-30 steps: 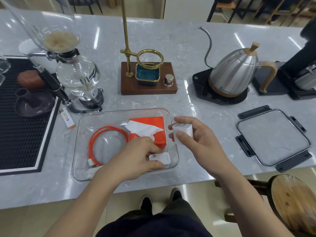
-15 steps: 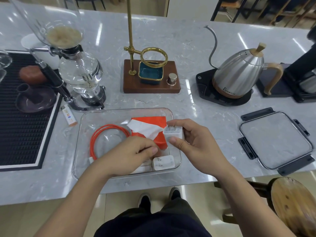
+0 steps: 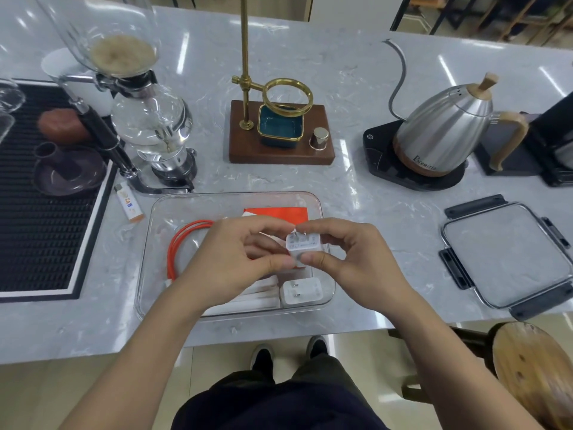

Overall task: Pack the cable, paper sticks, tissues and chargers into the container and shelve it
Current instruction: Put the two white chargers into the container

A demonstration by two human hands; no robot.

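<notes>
Hands are meeting over the clear rectangular plastic container [image 3: 328, 283] sitting on the grey marble table [image 3: 372, 88]. A second ago the left hand [image 3: 229, 259] was down among the contents beside the first white charger; now it has lifted and is joining the right hand [image 3: 350, 259], and both sets of fingers are pinching the small white cube charger [image 3: 302, 243] between thumb and forefinger, prongs pointing away from the person. That charger has also travelled from beside the container's right rim to a spot above its middle.

Inside, the coiled orange cable [image 3: 179, 246] is lying on the left, the orange tissue pack [image 3: 279, 212] is showing at the back, the white paper sticks [image 3: 257, 297] are lying along the near wall, and another flat white charger [image 3: 302, 291] is resting in the near right corner.

To my eye this is the last loose item, and the two-handed hold suggests the prongs are being folded or the piece turned before it goes down. The clear square lid with black clips [image 3: 508, 256] is waiting well apart on the right, so closing and shelving are not yet done.
</notes>
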